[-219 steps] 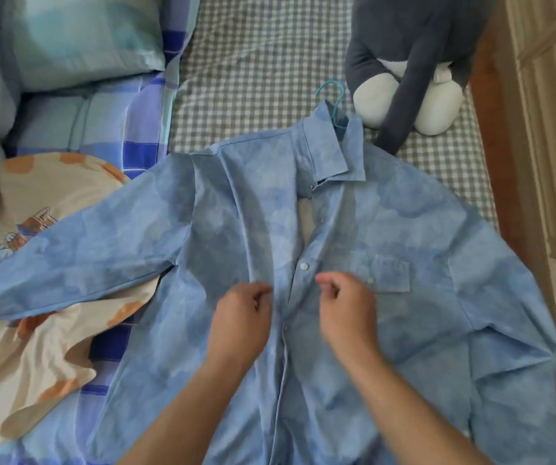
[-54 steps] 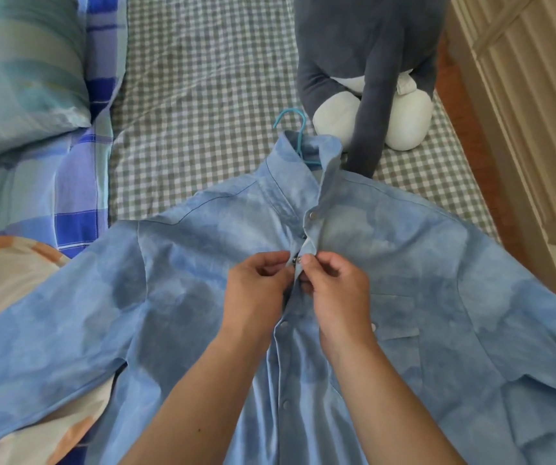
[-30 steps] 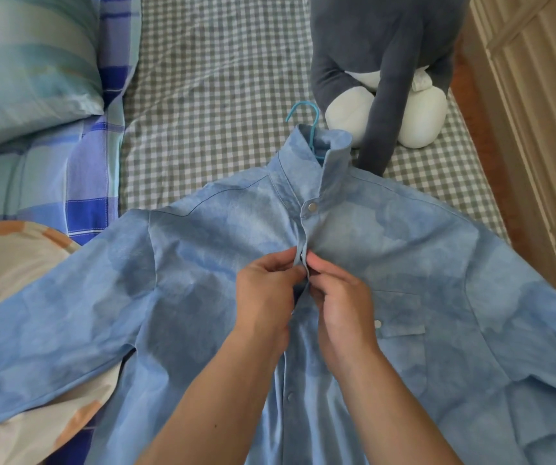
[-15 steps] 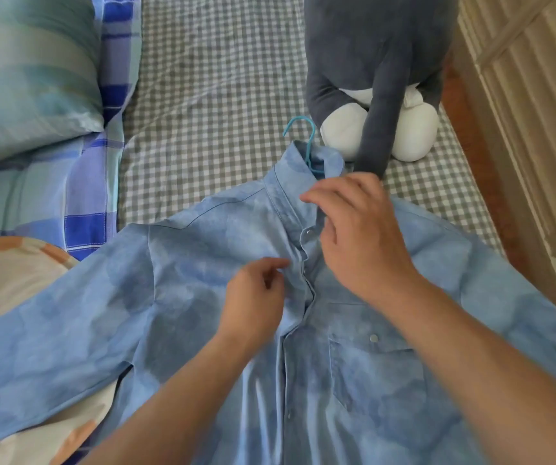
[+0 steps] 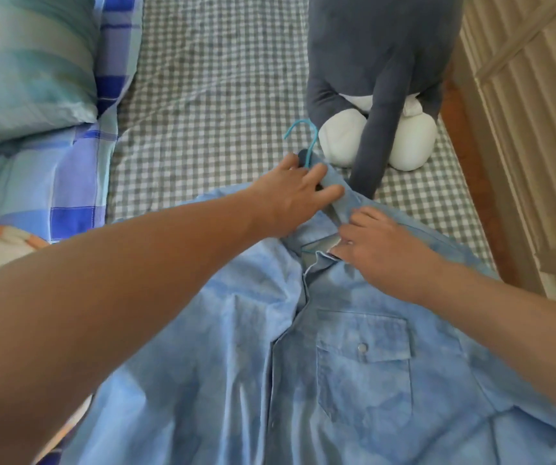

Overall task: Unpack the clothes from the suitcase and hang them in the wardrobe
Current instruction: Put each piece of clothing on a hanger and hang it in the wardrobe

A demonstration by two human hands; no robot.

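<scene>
On the grey-and-white checked bedsheet (image 5: pixel 209 105) in front of me lies the mottled light-blue button-up shirt (image 5: pixel 337 380), spread front-up and filling everything from the centre down to six o'clock. My left hand (image 5: pixel 295 193) reaches in from eight o'clock to the collar at about twelve, fingers curled over the raised collar fabric right where the thin turquoise wire hanger hook (image 5: pixel 305 140) pokes out of the neck. Whether I'm touching the wire itself or only the cloth, I cannot tell (the fingers cover that spot). My right hand (image 5: pixel 375 245) comes in from four o'clock, fingertips pinching the collar flap just right of the neck opening, thumb tucked under the cloth. The two hands sit near each other, with the folded collar between them. The shirt's placket is closed below the neck opening, and the chest pocket with its silver snap (image 5: pixel 362 347) lies at five o'clock. Just beyond the hook, at one o'clock, sits a dark grey and white plush toy (image 5: pixel 377 78), one long limb resting beside the collar. At ten o'clock there's a teal striped pillow (image 5: pixel 25 58) on a blue plaid blanket (image 5: pixel 35 186). A slatted beige wooden door (image 5: pixel 534 112) runs along the three o'clock edge.
</scene>
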